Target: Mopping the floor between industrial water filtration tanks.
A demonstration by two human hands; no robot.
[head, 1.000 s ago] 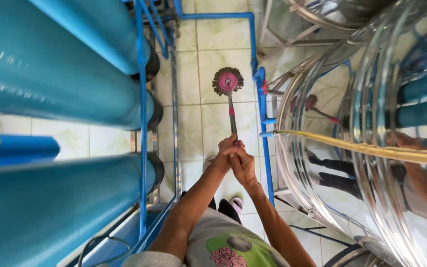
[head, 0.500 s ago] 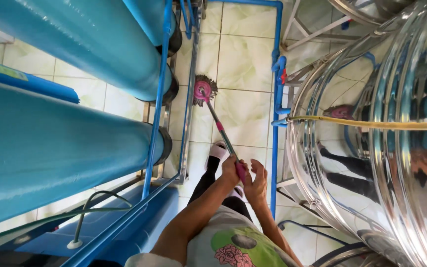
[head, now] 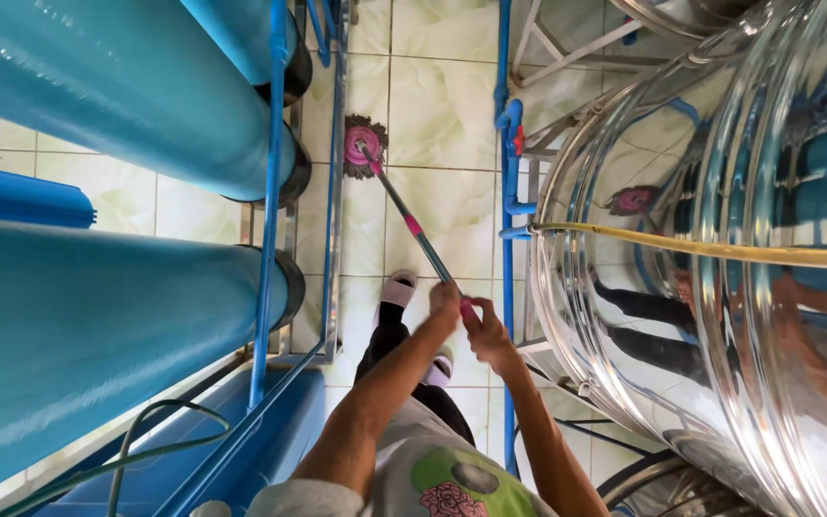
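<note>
Left hand (head: 445,299) and right hand (head: 486,332): both grips wrapped round mop handle (head: 413,228). Mop head (head: 364,146) apparently touching tiled floor (head: 442,105), beside blue tanks (head: 117,91).

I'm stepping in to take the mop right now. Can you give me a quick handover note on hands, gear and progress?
Left hand and right hand: both closed on the top of the mop handle.
Mop head: on the tiled floor, next to the blue rack of blue cylinders; steel tank on the right.
Done and left: can't tell; the tiles show no clear wet or dirty patches.
</note>
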